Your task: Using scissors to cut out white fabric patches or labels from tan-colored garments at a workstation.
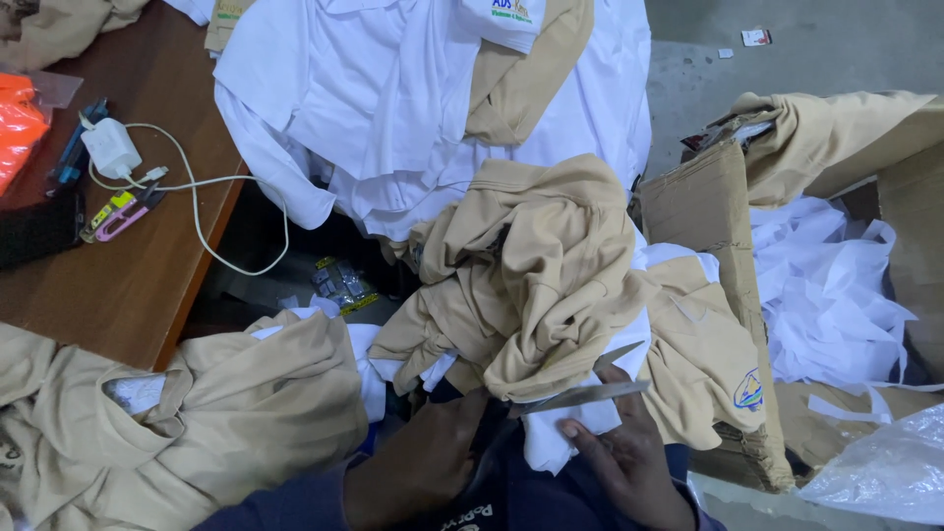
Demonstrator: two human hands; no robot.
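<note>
A crumpled tan and white garment (536, 285) is bunched up in front of me. My left hand (418, 462) grips its lower edge from below. My right hand (624, 457) holds metal scissors (590, 391) whose blades lie across the white fabric at the garment's bottom, with the thumb pressing on that white cloth.
More tan and white garments lie heaped at lower left (197, 423) and at the top (413, 88). A wooden table (128, 275) at left carries a white charger with cable (113, 147) and small snips (118, 214). A cardboard box (708, 216) of white scraps stands at right.
</note>
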